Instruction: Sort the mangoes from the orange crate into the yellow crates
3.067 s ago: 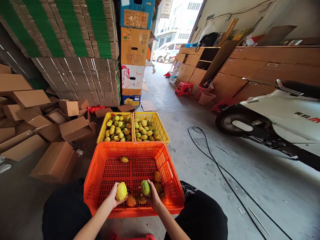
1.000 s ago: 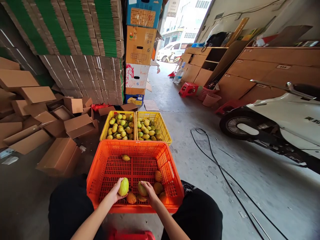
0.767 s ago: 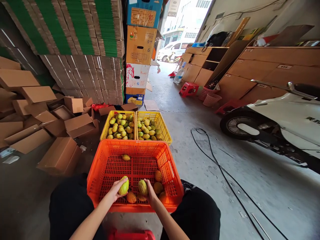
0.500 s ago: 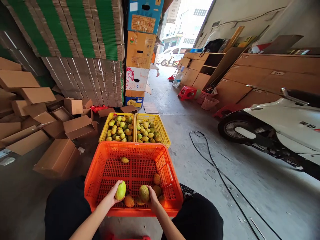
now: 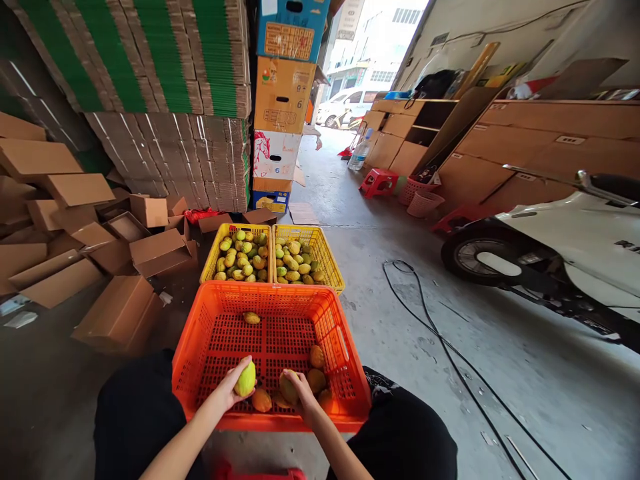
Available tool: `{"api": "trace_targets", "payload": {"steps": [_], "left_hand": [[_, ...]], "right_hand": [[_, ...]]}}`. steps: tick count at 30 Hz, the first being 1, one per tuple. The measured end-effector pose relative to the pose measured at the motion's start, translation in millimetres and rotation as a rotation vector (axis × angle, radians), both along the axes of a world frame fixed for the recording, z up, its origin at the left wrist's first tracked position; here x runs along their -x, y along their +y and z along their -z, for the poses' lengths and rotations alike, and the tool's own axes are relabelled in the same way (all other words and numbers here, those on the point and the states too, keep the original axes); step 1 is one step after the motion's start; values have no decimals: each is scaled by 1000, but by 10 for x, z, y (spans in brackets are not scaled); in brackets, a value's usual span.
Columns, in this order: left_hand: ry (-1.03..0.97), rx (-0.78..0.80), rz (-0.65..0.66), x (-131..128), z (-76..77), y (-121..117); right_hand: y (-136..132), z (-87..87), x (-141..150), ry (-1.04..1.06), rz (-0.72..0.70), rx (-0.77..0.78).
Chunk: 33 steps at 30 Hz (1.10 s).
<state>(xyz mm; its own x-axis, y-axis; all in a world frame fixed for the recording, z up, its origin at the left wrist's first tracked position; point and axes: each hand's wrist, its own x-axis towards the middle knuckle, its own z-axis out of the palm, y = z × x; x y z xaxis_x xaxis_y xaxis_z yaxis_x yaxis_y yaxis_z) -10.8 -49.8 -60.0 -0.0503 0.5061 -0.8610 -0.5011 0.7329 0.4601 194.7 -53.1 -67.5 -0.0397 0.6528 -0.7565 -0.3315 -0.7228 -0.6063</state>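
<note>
My left hand (image 5: pixel 232 385) is closed around a bright yellow-green mango (image 5: pixel 245 380), held over the near part of an orange plastic crate (image 5: pixel 270 421). My right hand (image 5: pixel 303 395) grips a duller, brownish-green mango (image 5: pixel 289 388) from its right side, low in the same crate, with its fingers partly over the top. Between the hands lies an orange mango (image 5: pixel 261 400). More brownish mangoes (image 5: pixel 317 381) rest along the crate's right side, and a single yellow one (image 5: pixel 251 318) sits toward the far wall.
Two yellow crates (image 5: pixel 334 260) full of mangoes (image 5: pixel 243 253) stand against the orange crate's far side. Loose cardboard boxes (image 5: pixel 163 252) lie to the left, below stacked flattened cartons (image 5: pixel 165 157). A black cable (image 5: pixel 425 320) and a white motorbike (image 5: pixel 565 233) are on the right.
My right hand has lowered its mango a little, and its fingers now cover more of the top. The left hand still holds the yellow-green mango. The whole view has shifted slightly.
</note>
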Motion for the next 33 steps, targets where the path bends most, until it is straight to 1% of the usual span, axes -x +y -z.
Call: {"api": "trace_targets", "payload": {"steps": [2,5,10,14,18,22,25,27,29,31,33], "left_hand": [[9,3,-7,0,23,3],[9,7,-33,2,42,14],[-12,77,-66,17,-19,37],[-80,115,-88,28,-96,35],[-136,86,-10,15,-126,8],[-106,6,30,-9,-119,-19],[-82,-46,75,-10,-105,-37],[-63,-44,95,-7,-99,-45],[-39,-17,93,-9,-102,-47],[-11,14,78,-14,-113,-43],[13,46,63,-20,-131,-35]], "right_hand": [[-17,-14,-77,16,61,46],[-30,-71,-154,120,132,111],[-11,-129,-126,185,153,134],[30,-82,-78,230,142,147],[48,-28,-96,254,128,84],[25,-34,-138,190,105,74],[-6,-64,-154,83,69,13],[-24,-77,-156,47,37,-41],[-35,-75,-151,44,2,-59],[-38,-60,-140,60,-13,-56],[-33,-37,-127,71,-3,-11]]}}
